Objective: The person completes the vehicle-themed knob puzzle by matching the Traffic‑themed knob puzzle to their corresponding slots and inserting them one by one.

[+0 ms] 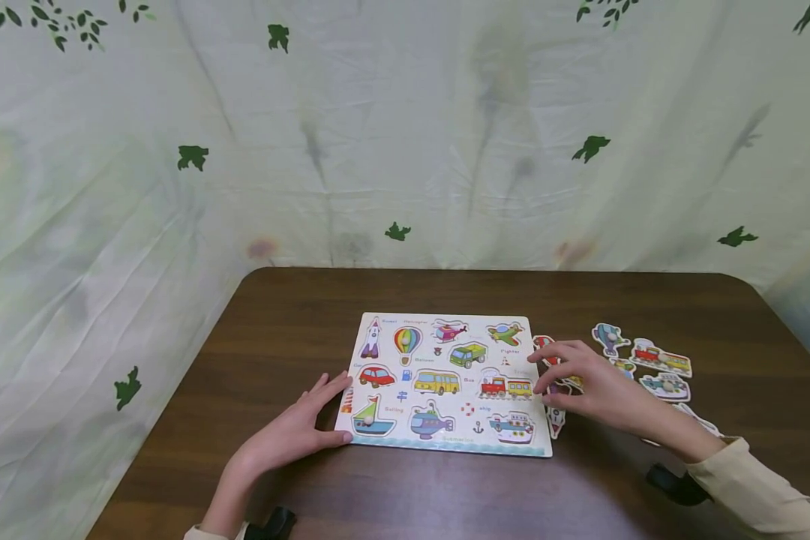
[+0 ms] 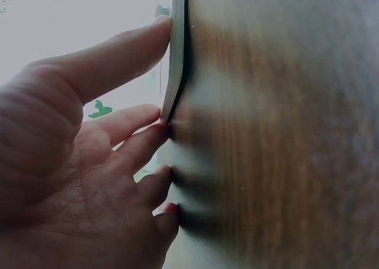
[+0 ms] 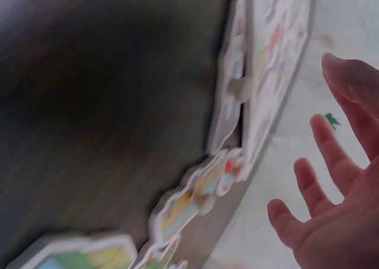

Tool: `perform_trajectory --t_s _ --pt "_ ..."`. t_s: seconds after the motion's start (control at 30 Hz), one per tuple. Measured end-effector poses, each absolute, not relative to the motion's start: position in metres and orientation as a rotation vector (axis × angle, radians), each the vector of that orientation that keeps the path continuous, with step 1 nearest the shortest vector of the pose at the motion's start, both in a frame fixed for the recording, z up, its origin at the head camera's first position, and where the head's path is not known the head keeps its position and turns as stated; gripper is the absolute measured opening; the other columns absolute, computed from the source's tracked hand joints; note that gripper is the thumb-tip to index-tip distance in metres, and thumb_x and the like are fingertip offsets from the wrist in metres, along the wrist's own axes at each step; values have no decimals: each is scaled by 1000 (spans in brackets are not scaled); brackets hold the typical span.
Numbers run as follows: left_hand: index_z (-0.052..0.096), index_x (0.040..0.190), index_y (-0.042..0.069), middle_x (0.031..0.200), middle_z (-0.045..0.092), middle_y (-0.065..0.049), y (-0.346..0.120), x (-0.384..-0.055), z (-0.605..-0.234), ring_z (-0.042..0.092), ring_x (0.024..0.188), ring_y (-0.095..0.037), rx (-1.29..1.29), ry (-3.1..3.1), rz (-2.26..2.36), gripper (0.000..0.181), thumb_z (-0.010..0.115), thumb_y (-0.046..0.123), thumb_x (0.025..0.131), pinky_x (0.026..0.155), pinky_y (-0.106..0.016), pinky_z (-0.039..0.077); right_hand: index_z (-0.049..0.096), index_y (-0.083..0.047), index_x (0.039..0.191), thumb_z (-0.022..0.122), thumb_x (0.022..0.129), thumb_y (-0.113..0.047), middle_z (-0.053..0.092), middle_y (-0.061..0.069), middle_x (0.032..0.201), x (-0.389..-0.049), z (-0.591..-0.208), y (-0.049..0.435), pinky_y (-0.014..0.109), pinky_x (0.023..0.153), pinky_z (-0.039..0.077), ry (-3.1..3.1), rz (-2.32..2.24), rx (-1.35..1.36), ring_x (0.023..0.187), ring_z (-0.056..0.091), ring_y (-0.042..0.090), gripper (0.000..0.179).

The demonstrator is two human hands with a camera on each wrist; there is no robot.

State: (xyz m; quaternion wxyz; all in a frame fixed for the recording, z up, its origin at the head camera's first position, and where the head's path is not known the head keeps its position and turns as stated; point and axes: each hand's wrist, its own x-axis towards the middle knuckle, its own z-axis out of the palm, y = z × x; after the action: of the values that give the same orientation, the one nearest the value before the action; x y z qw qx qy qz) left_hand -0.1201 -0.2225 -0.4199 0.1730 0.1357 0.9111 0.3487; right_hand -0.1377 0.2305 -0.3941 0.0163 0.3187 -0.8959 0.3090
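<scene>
A brown wooden table is backed by a pale curtain printed with dark green leaves. A white rectangular puzzle board with colourful vehicle pictures is laid near the table's middle. Its left edge is touched by the left hand, thumb set wide of the fingers. The right hand is held over the right edge, fingers parted, nothing gripped. Colourful knobbed cut-out vehicle pieces are scattered to the right, some just beside the board.
</scene>
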Motion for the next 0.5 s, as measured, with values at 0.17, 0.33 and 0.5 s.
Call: perform_trajectory --t_s 0.17,0.33,0.5 --pt "38 152 14 159 29 -7 -222 -120 -419 8 148 -37 377 2590 977 84 79 36 82 115 -61 9 74 -35 87 84 76 -9 62 -3 122 -138 -401 243 45 86 45 -2742 839 1051 116 47 24 30" --pt "38 152 14 159 29 -7 -222 -120 -418 8 148 -37 367 2584 982 84 79 35 82 115 -62 9 74 -35 86 86 73 -7 64 0 119 -140 -407 253 45 84 45 -2704 785 1121 111 49 24 33" --pt "39 152 14 159 29 -7 -221 -120 -418 8 148 -36 366 2583 979 84 80 36 81 115 -61 9 73 -37 87 86 71 -3 63 0 119 -142 -412 259 48 83 44 -2725 741 1154 111 48 27 40"
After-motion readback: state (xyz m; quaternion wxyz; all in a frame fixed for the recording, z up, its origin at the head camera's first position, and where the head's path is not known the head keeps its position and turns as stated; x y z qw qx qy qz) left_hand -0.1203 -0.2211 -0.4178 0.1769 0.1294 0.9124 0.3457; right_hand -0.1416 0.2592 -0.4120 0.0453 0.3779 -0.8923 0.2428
